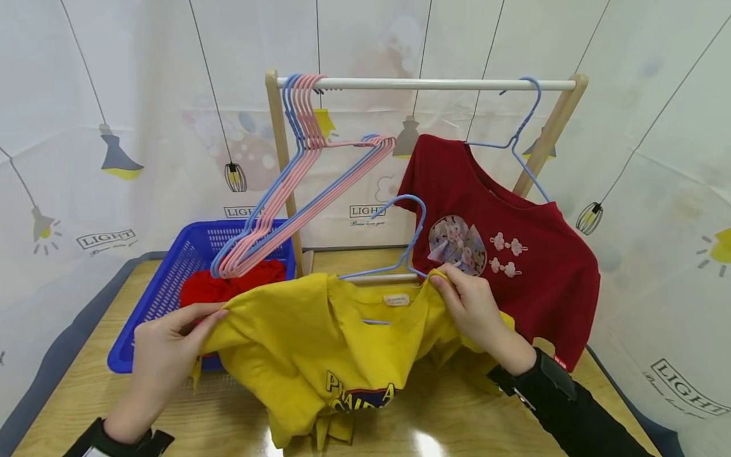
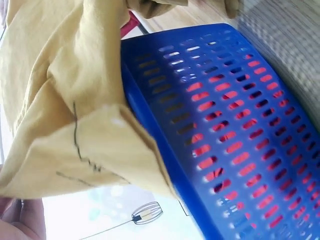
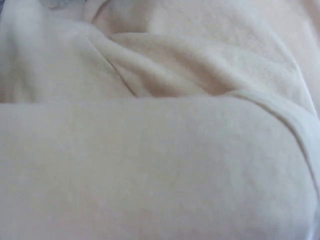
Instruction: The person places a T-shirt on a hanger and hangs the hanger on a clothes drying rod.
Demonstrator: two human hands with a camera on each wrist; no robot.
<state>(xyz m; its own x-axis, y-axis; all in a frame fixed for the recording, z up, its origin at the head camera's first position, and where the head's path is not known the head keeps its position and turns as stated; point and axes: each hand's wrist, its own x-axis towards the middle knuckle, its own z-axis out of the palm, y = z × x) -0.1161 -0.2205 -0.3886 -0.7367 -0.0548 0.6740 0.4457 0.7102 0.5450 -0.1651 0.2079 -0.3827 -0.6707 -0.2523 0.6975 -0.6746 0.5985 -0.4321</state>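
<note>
A yellow shirt (image 1: 285, 343) with dark lettering on its chest is stretched between both hands above the table. My left hand (image 1: 168, 355) pinches the shirt's sleeve end at the left. With thumb and fingers my right hand (image 1: 474, 308) pinches the shoulder beside the neckline. A blue hanger (image 1: 421, 222) sticks up out of the neck opening, its hook free of the rail; most of its lower part is hidden inside the shirt. Pale-looking folds of the shirt (image 3: 160, 165) fill the right wrist view. In the left wrist view the sleeve (image 2: 95, 145) hangs beside the basket.
A rack with a white rail (image 1: 422, 84) and wooden posts stands behind. Several pink and blue hangers (image 1: 274, 190) hang at its left. On another blue hanger (image 1: 528, 114) at the right hangs a dark red shirt (image 1: 457, 184). A blue basket (image 1: 154, 285) holds red cloth (image 1: 211, 289).
</note>
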